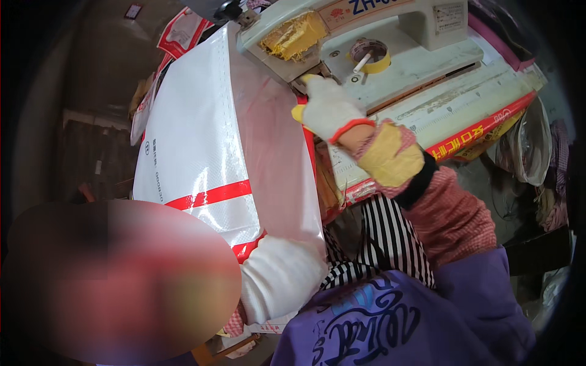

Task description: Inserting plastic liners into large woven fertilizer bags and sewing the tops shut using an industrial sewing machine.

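A large white woven sack [189,134] with red stripes hangs from the sewing machine [397,55], its pale inner side showing on the right. My right hand [336,110], in a white glove with yellow fingertips, closes on the sack's upper edge, right beside the machine's needle end. Lower down, my left hand [284,277], also in a white glove, rests against the sack's near red-striped edge. Its fingers are hidden, so its grip does not show. The needle itself is covered by the machine head and my fingers.
A roll of yellow tape [379,56] with a white stick lies on the machine bed. Red-and-white packaging [183,33] sits behind the sack. A clear plastic bag [530,146] hangs at the right. A blurred patch hides the lower left.
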### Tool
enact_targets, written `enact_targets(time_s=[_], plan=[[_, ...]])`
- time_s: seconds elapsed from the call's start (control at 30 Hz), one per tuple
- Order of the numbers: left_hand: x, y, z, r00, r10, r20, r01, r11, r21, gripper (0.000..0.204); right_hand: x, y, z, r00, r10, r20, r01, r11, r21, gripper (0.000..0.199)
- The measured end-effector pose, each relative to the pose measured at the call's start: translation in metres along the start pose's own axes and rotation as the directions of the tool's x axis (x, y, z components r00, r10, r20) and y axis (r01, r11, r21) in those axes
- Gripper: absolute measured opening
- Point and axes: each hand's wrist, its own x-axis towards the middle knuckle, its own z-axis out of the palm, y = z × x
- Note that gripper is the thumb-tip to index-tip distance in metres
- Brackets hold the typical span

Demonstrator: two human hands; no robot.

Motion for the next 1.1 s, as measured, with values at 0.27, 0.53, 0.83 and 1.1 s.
enact_targets(time_s=[0.27, 0.53, 0.83, 1.1], plan=[[0.013, 0.021, -0.021, 0.958, 0.239, -0.158, -0.179, 0.929, 0.323, 0.008, -0.040, -0.012, 0.008, 0.756, 0.489, 0.434, -0.344, 0.862, -0.373, 0.040], [-0.008, 0.061, -0.080, 0.935, 0.294, 0.199, -0.342, 0.897, 0.281, 0.011, -0.046, 0.016, 0.077, 0.728, 0.661, 0.183, -0.481, 0.682, -0.551, 0.032], [0.028, 0.052, -0.084, 0.944, 0.232, 0.237, -0.287, 0.928, 0.237, 0.011, -0.176, 0.100, 0.033, 0.865, 0.501, -0.032, -0.407, 0.662, -0.630, 0.025], [0.053, 0.036, -0.106, 0.932, 0.272, 0.241, -0.353, 0.830, 0.431, 0.014, -0.156, 0.076, 0.040, 0.914, 0.398, -0.083, -0.283, 0.477, -0.832, 0.019]])
